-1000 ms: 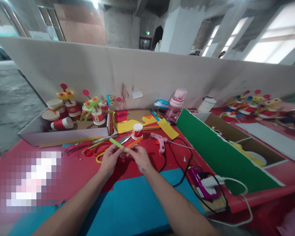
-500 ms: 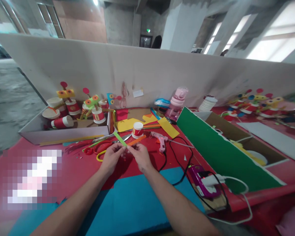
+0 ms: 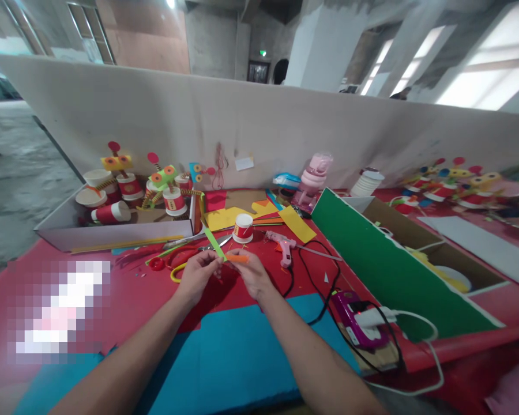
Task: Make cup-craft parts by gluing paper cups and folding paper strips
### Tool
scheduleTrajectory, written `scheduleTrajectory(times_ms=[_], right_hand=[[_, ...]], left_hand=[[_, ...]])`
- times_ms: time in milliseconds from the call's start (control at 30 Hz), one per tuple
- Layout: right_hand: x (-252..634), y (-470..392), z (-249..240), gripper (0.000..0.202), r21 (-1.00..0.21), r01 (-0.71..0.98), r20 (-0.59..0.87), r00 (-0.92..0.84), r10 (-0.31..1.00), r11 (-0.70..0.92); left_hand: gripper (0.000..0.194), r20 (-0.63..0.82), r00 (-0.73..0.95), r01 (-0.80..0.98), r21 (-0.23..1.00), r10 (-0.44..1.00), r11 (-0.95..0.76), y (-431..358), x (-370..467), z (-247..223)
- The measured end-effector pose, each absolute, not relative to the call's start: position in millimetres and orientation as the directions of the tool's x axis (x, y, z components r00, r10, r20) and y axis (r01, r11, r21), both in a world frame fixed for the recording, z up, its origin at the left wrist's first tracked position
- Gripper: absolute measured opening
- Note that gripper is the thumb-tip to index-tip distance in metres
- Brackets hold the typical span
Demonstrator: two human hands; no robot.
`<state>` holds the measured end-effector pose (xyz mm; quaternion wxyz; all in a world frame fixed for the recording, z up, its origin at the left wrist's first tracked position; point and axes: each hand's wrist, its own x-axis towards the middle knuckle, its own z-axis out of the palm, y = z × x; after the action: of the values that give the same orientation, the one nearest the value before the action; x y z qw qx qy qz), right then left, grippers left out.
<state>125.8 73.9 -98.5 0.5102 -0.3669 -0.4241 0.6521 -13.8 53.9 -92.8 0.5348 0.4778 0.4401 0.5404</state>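
Observation:
My left hand pinches the lower end of a green paper strip, which points up and to the left. Beside it, my right hand has its fingers closed on an orange paper strip. The two strips meet at an angle between my fingertips. Just beyond them stands a red and white paper cup. Yellow-handled scissors lie partly hidden behind my left hand. To the right of my right hand rests a pink glue gun.
At the left, a white box holds cup figures. A green-sided box stands at the right. Near it, a purple power strip trails cables. Blue board lies beneath my forearms; yellow paper lies behind the glue gun.
The orange strip now points more directly right and shows less beyond my right fingers. My right hand has shifted slightly right, and the green strip stands a little steeper.

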Motion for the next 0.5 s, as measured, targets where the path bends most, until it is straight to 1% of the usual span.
scheduleTrajectory(times_ms=[133,233,400,500], right_hand=[[127.2,72.4,-95.9,0.024,-0.944,-0.314,-0.029,-0.228,0.973,-0.102],[127.7,71.3,-94.5,0.023,-0.953,-0.293,-0.006,-0.222,0.975,-0.073],[126.3,69.7,-93.5,0.024,-0.962,-0.263,-0.027,-0.187,0.982,-0.077],[125.0,69.4,-94.6,0.023,-0.966,-0.253,-0.014,-0.169,0.985,-0.057]], left_hand=[[0.018,0.067,-0.006,-0.102,0.993,0.998,-0.067,54.4,-14.3,-92.5],[0.018,0.039,-0.002,-0.126,0.991,0.999,-0.039,54.9,-15.7,-93.4],[0.018,0.023,0.007,-0.131,0.991,1.0,-0.022,55.9,-17.6,-95.8],[0.019,0.013,0.001,-0.133,0.991,1.0,-0.013,55.4,-17.8,-96.3]])
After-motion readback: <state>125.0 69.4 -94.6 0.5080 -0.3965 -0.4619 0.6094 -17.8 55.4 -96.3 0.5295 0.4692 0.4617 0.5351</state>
